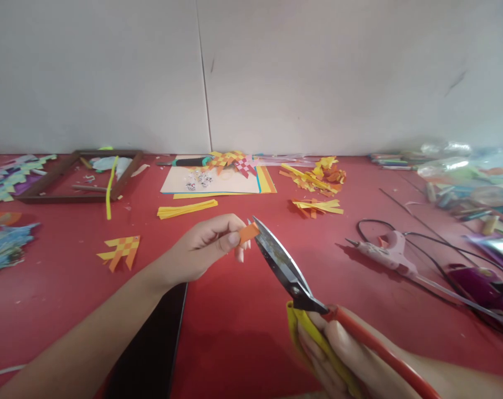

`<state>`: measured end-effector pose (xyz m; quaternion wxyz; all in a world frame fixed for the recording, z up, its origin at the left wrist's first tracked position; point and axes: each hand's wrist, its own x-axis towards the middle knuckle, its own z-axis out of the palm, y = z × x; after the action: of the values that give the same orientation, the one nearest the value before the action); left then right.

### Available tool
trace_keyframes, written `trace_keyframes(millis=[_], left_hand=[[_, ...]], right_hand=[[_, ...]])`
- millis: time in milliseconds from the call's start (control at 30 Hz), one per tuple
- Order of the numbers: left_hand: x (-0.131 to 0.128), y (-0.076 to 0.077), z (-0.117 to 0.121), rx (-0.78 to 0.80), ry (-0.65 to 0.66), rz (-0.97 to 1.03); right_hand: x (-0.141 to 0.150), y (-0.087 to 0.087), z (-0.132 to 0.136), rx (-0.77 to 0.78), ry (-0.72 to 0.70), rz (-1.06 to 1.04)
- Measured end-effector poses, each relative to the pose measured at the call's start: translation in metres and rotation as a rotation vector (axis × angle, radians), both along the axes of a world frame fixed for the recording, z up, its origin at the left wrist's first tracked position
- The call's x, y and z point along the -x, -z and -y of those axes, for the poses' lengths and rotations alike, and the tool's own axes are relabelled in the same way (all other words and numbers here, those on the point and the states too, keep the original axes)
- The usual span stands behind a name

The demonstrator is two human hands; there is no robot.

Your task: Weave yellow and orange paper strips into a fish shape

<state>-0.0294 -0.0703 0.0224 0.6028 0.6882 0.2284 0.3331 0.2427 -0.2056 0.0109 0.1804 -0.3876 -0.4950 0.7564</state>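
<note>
My left hand (212, 244) pinches a short orange paper strip (249, 233) between thumb and fingers. My right hand (338, 346) is closed round the scissors (285, 260), which have one red handle and one wrapped in yellow. Their blade tips reach the right end of the orange strip; whether the blades are fully closed on it I cannot tell. A woven yellow and orange paper fish (121, 252) lies on the red table to the left. Behind my left hand rests a bundle of yellow paper strips (187, 209).
A pink glue gun (386, 252) with its cable lies at the right. Paper scraps (318, 176) are heaped behind the scissors. Coloured sheets (218, 183) with woven pieces lie at the back, beside a brown frame (72, 198). A black flat object (152, 343) sits under my left forearm.
</note>
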Motion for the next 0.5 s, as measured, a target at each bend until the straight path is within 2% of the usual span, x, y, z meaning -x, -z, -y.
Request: trace_keyframes(millis=[100,200,333,500], left_hand=[[0.000,-0.001,0.000,-0.005,0.005,0.002],[0.000,-0.002,0.001,-0.015,0.007,-0.001],[0.000,0.000,0.000,-0.026,0.008,-0.001],[0.002,0.001,-0.001,-0.001,-0.004,0.023]], right_hand=[[0.014,-0.019,-0.020,-0.069,-0.014,0.028],[0.020,-0.026,-0.023,-0.081,-0.001,0.044],[0.021,-0.023,-0.017,-0.099,0.040,0.056],[0.015,-0.017,-0.015,-0.154,-0.037,0.036]])
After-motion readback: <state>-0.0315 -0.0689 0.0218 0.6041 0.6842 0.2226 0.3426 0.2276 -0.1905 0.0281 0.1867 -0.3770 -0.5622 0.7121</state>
